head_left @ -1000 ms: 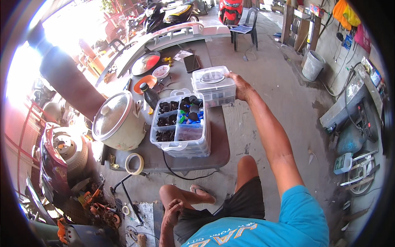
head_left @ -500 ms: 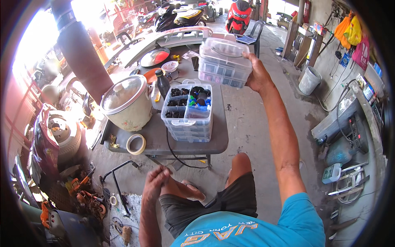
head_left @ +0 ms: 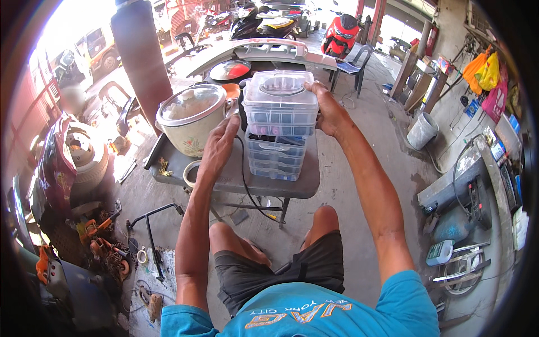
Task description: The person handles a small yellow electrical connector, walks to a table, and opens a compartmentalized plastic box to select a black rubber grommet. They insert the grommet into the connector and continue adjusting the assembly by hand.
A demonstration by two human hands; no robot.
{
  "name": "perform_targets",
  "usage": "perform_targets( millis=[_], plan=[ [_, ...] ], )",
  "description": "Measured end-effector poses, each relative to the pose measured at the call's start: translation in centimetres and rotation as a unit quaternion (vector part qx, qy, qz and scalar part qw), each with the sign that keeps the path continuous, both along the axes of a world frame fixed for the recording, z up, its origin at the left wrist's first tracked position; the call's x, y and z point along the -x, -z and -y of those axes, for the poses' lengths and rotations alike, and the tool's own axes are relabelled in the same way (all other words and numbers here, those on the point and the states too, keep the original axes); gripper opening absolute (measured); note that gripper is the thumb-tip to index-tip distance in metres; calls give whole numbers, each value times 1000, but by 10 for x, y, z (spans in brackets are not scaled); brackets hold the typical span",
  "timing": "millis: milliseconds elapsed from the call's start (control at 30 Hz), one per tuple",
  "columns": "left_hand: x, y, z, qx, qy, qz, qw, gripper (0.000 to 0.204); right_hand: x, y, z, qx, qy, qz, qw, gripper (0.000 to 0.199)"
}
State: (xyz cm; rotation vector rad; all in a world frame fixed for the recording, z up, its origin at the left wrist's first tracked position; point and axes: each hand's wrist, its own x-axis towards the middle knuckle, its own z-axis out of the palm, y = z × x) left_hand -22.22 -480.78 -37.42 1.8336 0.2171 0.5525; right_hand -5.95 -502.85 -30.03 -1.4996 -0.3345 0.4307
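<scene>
A clear plastic organiser tray with a lid point(head_left: 279, 104) sits right over the lower stack of clear trays point(head_left: 275, 157) on a small grey table point(head_left: 297, 182); I cannot tell whether they touch. My right hand point(head_left: 328, 112) grips its right side. My left hand point(head_left: 220, 147) has spread fingers at its lower left side, beside the lower stack. Small dark and coloured parts show through the tray walls.
A cream rice cooker point(head_left: 191, 121) stands on the table's left, with a roll of tape point(head_left: 191, 173) near it and a black cable point(head_left: 250, 196) hanging off the front. Tools and a wheel point(head_left: 84, 151) lie on the left floor. A white bucket point(head_left: 421, 130) stands to the right.
My right hand has brought the lidded tray from the raised right down over the lower stack. My left hand has risen from my knee to the tray's side.
</scene>
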Motion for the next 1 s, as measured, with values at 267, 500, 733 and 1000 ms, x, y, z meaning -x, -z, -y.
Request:
perform_targets(
  millis=[267, 500, 733, 1000],
  plan=[
    [-14, 10, 2, 27, 113, -16, 993, 77, 33, -16, 7, 36, -30, 35, 998, 83],
    [-18, 24, -5, 63, 137, -8, 989, 76, 22, -19, 18, 152, -75, 63, 983, 105],
    [-15, 24, -3, 65, 143, 18, 987, 77, 16, -14, 35, 268, -90, 98, 954, 131],
    [-15, 24, 0, 62, 124, 19, 990, 74, 22, 8, 33, 150, -109, 128, 974, 136]
  ],
)
